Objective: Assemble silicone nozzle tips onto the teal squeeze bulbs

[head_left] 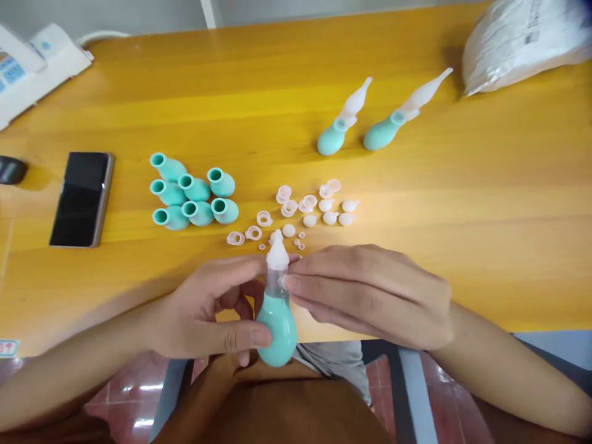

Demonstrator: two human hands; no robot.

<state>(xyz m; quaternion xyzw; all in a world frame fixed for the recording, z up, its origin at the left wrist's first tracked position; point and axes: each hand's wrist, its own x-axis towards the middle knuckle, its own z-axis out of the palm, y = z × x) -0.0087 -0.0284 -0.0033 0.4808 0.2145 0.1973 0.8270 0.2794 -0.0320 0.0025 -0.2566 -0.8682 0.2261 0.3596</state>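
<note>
The left hand, at nine o'clock, grasps a glossy teal pear-shaped rubbery bulb between thumb and fingers, at the table's near edge. A clear tubular plastic neck rises from it, topped by a white tapered tip. The right hand, at three o'clock, has its fingertips pinched against the neck's side; its thumb is mostly hidden. Translucent pale plastic rings lie towards twelve, seven teal open-mouthed bulbs towards eleven, two white-nozzled teal assemblies near one, on the yellow-brown wooden table
</note>
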